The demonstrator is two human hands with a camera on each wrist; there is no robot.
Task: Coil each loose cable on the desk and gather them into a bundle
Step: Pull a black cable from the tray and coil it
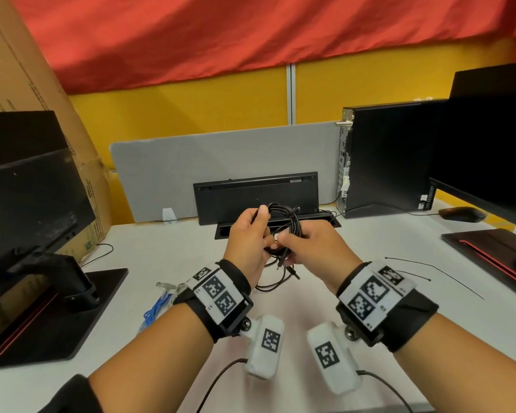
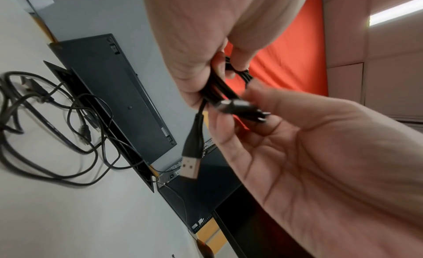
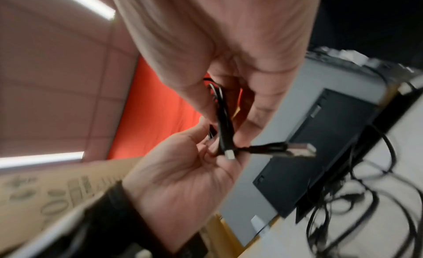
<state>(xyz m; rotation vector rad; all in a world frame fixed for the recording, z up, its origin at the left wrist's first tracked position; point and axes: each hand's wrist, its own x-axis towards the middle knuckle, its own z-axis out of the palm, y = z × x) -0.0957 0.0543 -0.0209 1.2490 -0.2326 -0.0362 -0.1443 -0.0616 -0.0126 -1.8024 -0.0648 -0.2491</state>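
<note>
A coil of black cable is held above the middle of the white desk. My left hand grips the gathered strands in its curled fingers. My right hand pinches the cable's small connector end against the coil. A USB plug hangs free below the left hand and also shows in the right wrist view as the USB plug. More loose black cables lie tangled on the desk under the hands, with a loop showing.
A black keyboard leans on the grey divider behind a cable slot. A PC tower, mouse and monitor stand right, another monitor left. Thin black ties and a blue cable lie on the desk.
</note>
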